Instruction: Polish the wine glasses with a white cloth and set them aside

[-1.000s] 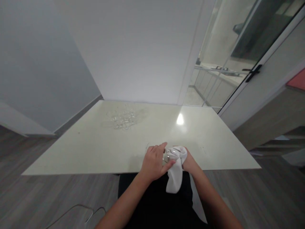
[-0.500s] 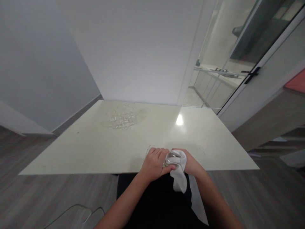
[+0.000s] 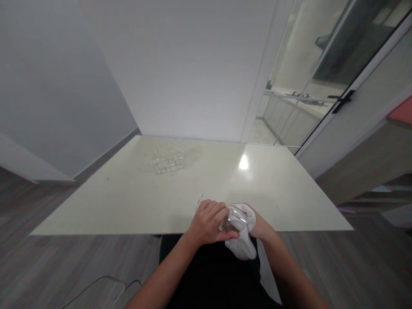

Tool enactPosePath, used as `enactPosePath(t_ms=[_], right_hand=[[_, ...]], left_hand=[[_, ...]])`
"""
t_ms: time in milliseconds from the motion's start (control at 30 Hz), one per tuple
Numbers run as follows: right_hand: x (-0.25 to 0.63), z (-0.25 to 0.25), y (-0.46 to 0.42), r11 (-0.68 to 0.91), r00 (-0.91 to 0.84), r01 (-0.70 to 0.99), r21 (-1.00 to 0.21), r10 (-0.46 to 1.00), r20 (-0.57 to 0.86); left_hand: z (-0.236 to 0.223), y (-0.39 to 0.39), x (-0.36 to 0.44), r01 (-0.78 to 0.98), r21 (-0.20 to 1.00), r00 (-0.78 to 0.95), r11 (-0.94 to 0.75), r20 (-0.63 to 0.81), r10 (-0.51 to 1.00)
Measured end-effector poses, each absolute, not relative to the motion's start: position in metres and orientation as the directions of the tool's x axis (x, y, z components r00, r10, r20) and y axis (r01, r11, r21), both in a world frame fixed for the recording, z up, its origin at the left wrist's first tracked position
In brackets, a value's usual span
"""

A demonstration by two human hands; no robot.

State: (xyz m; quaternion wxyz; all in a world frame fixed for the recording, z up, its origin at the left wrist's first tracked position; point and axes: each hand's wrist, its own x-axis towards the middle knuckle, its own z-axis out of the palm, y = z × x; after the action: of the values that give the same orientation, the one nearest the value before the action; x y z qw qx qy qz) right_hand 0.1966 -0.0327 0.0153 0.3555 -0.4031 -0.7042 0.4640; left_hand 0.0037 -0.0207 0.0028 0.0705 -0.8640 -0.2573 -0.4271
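Close to the front edge of the table, my left hand (image 3: 208,222) is wrapped round a clear glass (image 3: 230,219), with the thumb along its near side. A white cloth (image 3: 241,244) covers part of the glass and hangs down over my lap. My right hand (image 3: 257,223) is behind the cloth and grips it against the glass; most of its fingers are hidden. Just beyond my left knuckles shows a faint clear rim (image 3: 200,199); I cannot tell what it belongs to.
A cluster of several clear glass-like pieces (image 3: 169,161) stands at the back left of the pale glossy table (image 3: 122,206). A white wall panel (image 3: 189,86) rises behind it. To the right is a glazed door with a black handle (image 3: 343,101). A cable (image 3: 103,278) lies on the floor.
The cloth has shifted round the glass, and its hanging part is now bunched wider. More of the clear glass shows between my hands. The view has moved slightly.
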Motion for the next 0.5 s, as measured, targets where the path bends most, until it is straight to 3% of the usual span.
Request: enactPosePath(t_ms=[167,500], right_hand=[[0.193,0.010,-0.031,0.209,-0.444,0.219,-0.953,0.891,0.093],[0.202,0.019,-0.031,0.239,-0.444,0.273,-0.932,0.890,0.098]], left_hand=[[0.001,-0.021,0.000,0.517,0.085,0.507,-0.852,0.771,0.385],[-0.007,-0.022,0.008,0.505,0.196,0.493,-0.841,0.734,0.467]])
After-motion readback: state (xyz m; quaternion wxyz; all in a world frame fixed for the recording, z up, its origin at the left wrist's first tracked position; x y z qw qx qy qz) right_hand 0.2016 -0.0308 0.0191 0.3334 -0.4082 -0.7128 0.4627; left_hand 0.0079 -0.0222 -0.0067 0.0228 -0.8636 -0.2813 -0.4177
